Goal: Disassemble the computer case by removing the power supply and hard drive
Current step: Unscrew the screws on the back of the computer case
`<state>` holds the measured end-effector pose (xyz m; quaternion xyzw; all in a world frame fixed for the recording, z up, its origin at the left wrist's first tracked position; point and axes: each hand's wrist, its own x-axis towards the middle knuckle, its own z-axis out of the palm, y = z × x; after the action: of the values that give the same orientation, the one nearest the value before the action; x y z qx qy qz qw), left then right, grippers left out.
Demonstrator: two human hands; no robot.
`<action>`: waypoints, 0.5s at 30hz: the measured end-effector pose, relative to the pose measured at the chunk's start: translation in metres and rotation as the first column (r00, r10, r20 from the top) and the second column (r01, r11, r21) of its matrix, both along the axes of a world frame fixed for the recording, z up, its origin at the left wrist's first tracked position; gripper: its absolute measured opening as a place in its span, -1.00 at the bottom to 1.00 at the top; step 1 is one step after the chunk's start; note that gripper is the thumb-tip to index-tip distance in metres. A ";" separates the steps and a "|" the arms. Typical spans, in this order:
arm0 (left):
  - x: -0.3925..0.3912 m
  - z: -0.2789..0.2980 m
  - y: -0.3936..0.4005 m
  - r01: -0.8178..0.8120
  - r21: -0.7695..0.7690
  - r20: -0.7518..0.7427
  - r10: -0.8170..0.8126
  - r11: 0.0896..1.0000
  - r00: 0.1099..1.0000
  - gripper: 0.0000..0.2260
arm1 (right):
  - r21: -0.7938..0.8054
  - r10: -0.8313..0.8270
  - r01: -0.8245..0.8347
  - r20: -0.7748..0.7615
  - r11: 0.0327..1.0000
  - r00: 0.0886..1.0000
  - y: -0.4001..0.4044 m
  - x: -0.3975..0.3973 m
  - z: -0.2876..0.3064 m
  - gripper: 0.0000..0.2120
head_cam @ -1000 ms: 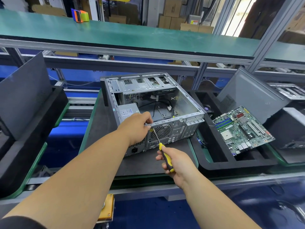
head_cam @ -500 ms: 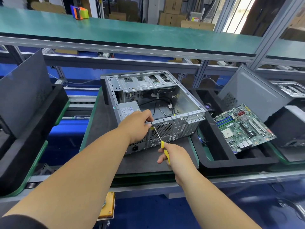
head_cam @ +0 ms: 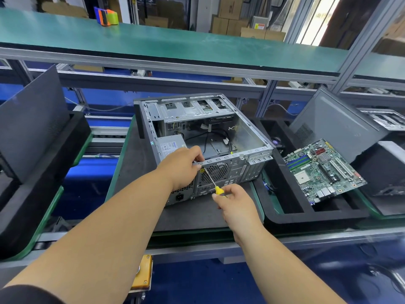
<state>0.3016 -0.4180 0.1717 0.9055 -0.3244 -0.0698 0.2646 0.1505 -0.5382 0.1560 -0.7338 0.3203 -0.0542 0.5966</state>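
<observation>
An open grey computer case (head_cam: pixel 252 137) lies on its side on a dark mat, rear panel facing me. The grey power supply (head_cam: pixel 169 145) sits in its near-left corner, partly hidden by my left hand (head_cam: pixel 180 166), which grips the top edge of the rear panel. My right hand (head_cam: pixel 236 204) holds a yellow-handled screwdriver (head_cam: pixel 213 183); its tip rests on the rear panel just below my left fingers. Black cables lie loose inside the case. I cannot pick out the hard drive.
A green motherboard (head_cam: pixel 322 172) leans in a black foam tray (head_cam: pixel 291 213) to the right. Grey side panels (head_cam: pixel 335 126) stand right and left (head_cam: pixel 30 119). A green shelf (head_cam: pixel 175 44) runs overhead with a tape dispenser (head_cam: pixel 106 16). A yellow box (head_cam: pixel 142 273) hangs below the bench edge.
My right hand has crept up and left with the screwdriver, closer to the rear panel. My left hand stays on the case's top edge.
</observation>
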 end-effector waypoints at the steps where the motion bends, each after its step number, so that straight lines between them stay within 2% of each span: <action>1: 0.000 0.000 0.000 -0.002 -0.001 -0.002 0.002 1.000 1.000 -0.89 | 0.018 0.012 -0.011 -0.027 1.000 1.000 0.001 0.000 0.001 -0.88; 5: 0.000 -0.001 0.000 -0.011 -0.002 -0.001 0.011 1.000 1.000 -0.90 | 0.268 0.008 0.032 -0.148 0.963 0.989 0.003 0.006 0.007 -0.69; 6: 0.000 -0.001 0.000 -0.011 -0.004 0.001 0.011 1.000 1.000 -0.90 | 0.274 0.015 0.029 -0.156 0.961 0.988 0.003 0.005 0.008 -0.70; 10: 0.001 -0.001 0.000 -0.010 -0.001 0.006 0.010 1.000 1.000 -0.90 | 0.117 0.040 -0.032 -0.068 0.993 0.997 0.001 -0.001 0.008 -0.86; 12: 0.001 -0.001 0.000 -0.010 0.002 0.004 0.010 1.000 1.000 -0.90 | 0.113 0.021 -0.016 -0.039 0.993 0.999 0.001 -0.001 0.008 -0.92; 15: 0.001 -0.001 0.000 -0.006 0.002 0.002 0.006 1.000 1.000 -0.90 | 0.122 0.004 -0.001 -0.024 0.993 1.000 0.003 0.001 0.008 -0.90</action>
<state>0.3025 -0.4184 0.1705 0.9068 -0.3220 -0.0685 0.2634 0.1512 -0.5354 0.1638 -0.6971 0.3292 -0.0251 0.6364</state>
